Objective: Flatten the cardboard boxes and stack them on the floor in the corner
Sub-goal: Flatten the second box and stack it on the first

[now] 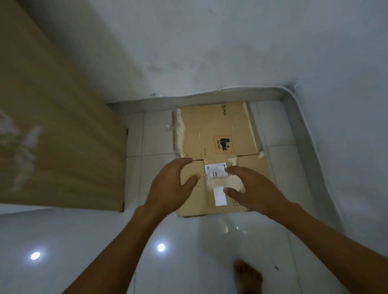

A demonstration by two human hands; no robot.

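Note:
A flattened brown cardboard box (219,132) lies on the white tiled floor in the corner of the room, with a white shipping label, torn tape and a red-framed hazard mark on top. Its far edge is close to the wall skirting. My left hand (170,186) hovers over the near left part of the cardboard, fingers spread, holding nothing. My right hand (253,188) is over the near right part beside the label, fingers apart and empty. Whether either hand touches the cardboard I cannot tell.
A wooden cabinet side (47,114) stands close on the left. White walls meet at the corner behind and right of the box, with a cable (309,127) along the skirting. My bare foot (248,279) stands on the glossy floor (194,248) near the bottom.

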